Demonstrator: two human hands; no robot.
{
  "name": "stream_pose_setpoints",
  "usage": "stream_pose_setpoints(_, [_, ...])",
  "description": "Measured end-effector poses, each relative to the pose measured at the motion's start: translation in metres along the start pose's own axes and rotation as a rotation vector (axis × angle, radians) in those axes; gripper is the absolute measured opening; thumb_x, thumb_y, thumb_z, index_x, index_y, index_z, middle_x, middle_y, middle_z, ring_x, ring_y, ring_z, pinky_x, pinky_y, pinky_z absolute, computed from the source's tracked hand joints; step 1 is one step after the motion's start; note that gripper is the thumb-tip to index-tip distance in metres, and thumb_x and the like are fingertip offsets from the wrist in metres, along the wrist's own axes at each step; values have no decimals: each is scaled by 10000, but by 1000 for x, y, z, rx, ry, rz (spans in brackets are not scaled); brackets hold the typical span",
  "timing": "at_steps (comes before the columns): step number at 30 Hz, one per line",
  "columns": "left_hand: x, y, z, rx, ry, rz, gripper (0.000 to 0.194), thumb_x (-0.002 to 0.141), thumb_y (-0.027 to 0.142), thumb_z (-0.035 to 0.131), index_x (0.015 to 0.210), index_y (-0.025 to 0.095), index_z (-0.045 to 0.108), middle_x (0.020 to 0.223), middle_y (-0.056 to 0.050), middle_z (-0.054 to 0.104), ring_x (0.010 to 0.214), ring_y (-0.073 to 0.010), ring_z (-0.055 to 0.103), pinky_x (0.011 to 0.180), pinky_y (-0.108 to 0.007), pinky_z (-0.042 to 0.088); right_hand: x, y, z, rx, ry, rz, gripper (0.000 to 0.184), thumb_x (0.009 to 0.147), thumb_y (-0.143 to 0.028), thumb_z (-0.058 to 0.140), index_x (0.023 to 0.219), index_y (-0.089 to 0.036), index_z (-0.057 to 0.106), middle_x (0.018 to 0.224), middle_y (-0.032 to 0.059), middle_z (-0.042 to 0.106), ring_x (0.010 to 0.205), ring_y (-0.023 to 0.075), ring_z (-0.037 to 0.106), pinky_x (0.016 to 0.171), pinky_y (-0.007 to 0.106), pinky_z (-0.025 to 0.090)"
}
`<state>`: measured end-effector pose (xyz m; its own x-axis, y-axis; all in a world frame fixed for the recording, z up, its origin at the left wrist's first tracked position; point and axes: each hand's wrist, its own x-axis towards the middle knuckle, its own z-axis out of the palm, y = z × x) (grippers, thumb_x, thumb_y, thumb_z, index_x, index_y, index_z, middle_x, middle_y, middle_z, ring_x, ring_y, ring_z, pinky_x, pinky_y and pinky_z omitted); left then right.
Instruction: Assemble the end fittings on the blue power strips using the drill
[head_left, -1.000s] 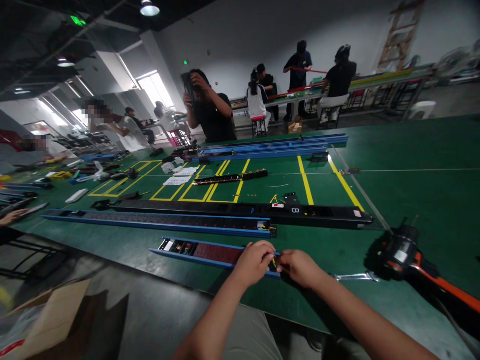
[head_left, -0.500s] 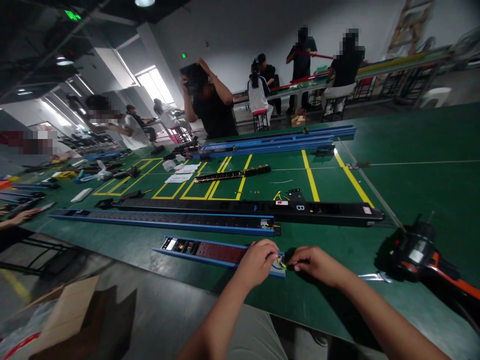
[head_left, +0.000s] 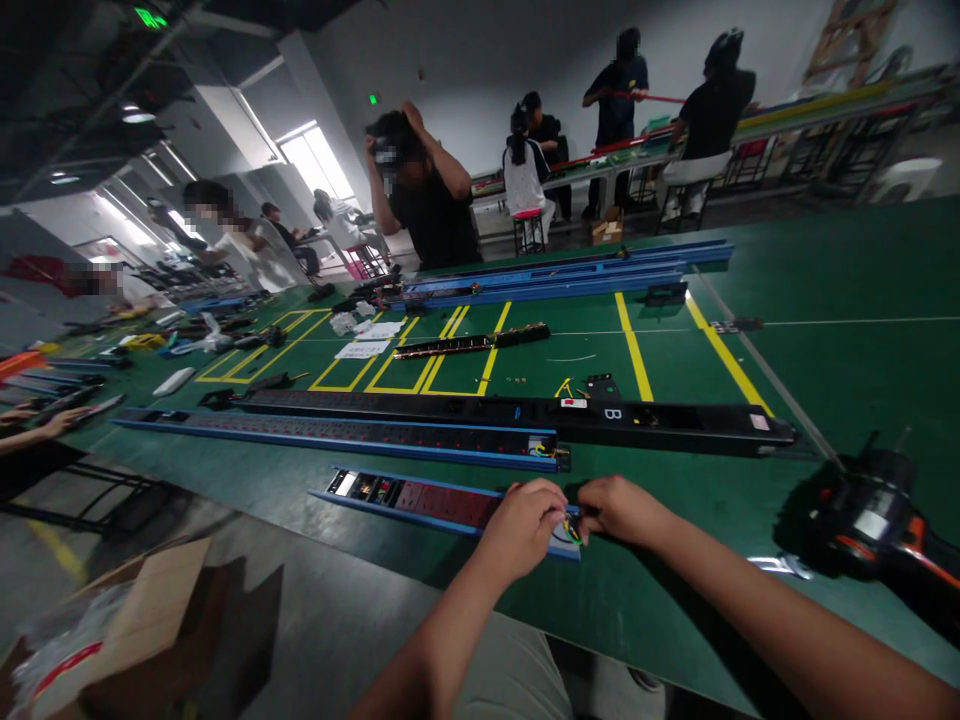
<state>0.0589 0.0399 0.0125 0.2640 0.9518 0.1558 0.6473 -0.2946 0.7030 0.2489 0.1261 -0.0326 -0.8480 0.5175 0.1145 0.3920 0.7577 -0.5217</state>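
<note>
A short blue channel point(head_left: 442, 520) lies in front of me, holding a dark red socket strip point(head_left: 450, 503) and small electrical parts at its left end. Yellow-green wires point(head_left: 573, 530) stick out at its right end. My left hand point(head_left: 527, 525) rests over that end, thumb and fingers pinched at the wires. Close to its right, my right hand point(head_left: 619, 508) is closed, its fingertips at the wire ends; what lies between them is too small to make out.
Behind it lie a long blue strip point(head_left: 450, 455) and a long black strip point(head_left: 705, 424) marked B. A power tool point(head_left: 862, 515) and a wrench point(head_left: 780, 566) are at right. A cardboard box point(head_left: 150, 640) stands at lower left. A person point(head_left: 431, 215) is across the table.
My right hand has come in closer to my left hand and to the wires. The left hand stays at the channel's end. The whole view has shifted slightly.
</note>
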Motion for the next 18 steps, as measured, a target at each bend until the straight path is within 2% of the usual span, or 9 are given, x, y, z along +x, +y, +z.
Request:
stream_pose_setpoints(6, [1,1,3,39,10,-28,138,849,120,511,861,190,630,986,-22,631,939,-161,569,862,-303,405,4,8,6,78,-10,-105,298,730,-350,721,589,-164,535,593,-9,552,555,103,501,516,199,295])
stream_pose_setpoints(14, [0,-2,5,42,9,-44,144,855,116,506,863,193,627,992,-12,634,935,-154,569,867,-302,399,2,8,9,47,26,-139,349,777,-422,659,581,-165,527,562,-13,521,514,100,452,507,226,268])
stream_pose_setpoints(18, [1,-1,5,38,12,-54,155,857,120,495,857,192,632,992,-23,638,939,-164,574,864,-311,400,2,7,10,53,3,-145,361,808,-438,617,584,-166,539,561,-13,521,517,98,456,510,224,276])
